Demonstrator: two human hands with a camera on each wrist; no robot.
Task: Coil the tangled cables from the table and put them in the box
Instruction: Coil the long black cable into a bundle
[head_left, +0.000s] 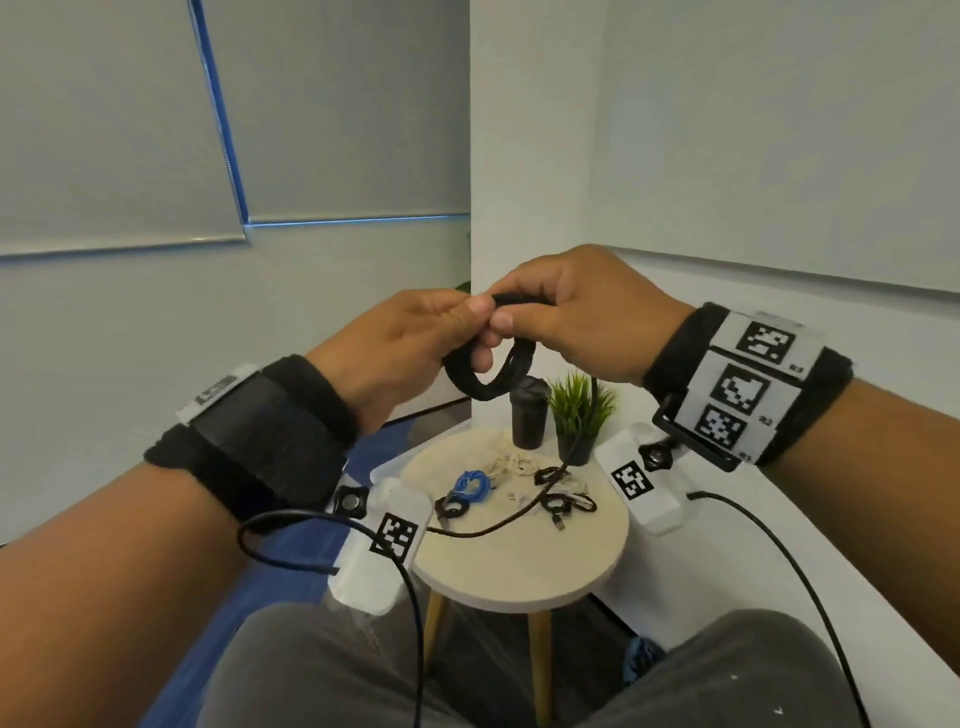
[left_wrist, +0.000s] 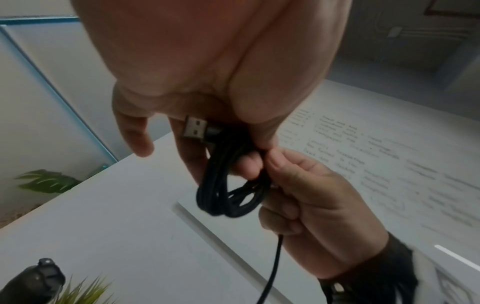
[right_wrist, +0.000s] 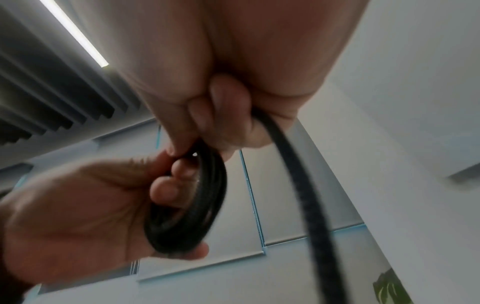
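Both hands are raised above the round table. My left hand holds a coil of black cable, with fingers through the loops and the thumb on top. In the left wrist view the coil hangs from that hand, its USB plug against the palm. My right hand pinches the top of the coil. The cable's loose tail runs from the right hand down to the table. A blue coil, white cables and small black coils lie on the table.
A black cup and a small potted plant stand at the table's far edge. The rim of a clear box shows behind the table's left side. White walls close in on the right and behind. My knees are below the table's near edge.
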